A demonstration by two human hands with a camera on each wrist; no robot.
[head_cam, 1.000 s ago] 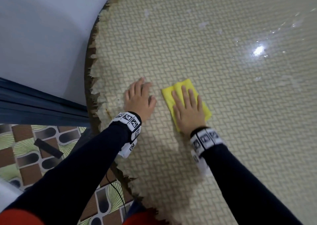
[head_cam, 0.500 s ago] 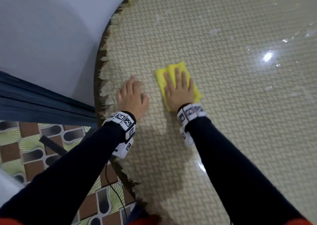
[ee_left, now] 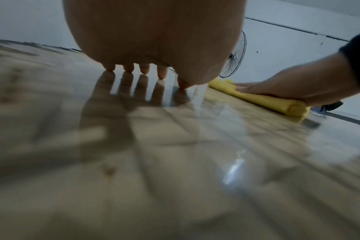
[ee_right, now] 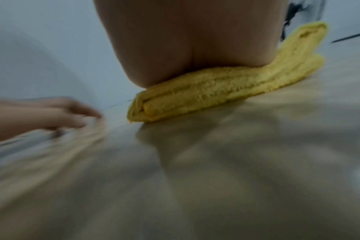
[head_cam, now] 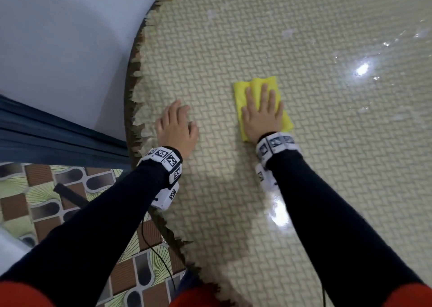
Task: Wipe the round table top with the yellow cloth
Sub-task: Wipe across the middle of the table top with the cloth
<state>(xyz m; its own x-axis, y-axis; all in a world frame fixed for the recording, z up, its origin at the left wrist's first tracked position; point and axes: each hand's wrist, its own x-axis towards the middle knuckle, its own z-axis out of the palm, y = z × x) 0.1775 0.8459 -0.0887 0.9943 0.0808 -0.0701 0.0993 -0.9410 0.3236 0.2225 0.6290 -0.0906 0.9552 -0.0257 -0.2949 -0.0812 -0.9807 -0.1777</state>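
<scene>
The folded yellow cloth (head_cam: 261, 100), thick and fuzzy, lay on the glossy woven-patterned round table (head_cam: 327, 166) under the right hand (head_cam: 260, 114), whose straight fingers pressed it flat. Just beside, near the frayed rim, the left hand (head_cam: 175, 125) rested on spread fingertips (ee_left: 128, 69).

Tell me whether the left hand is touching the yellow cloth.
Apart. The head view shows a strip of bare table top between the left hand and the yellow cloth, which lies under the right hand.

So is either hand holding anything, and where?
Neither grips anything. The right hand presses flat on the folded cloth; the left hand rests on the table.
</scene>
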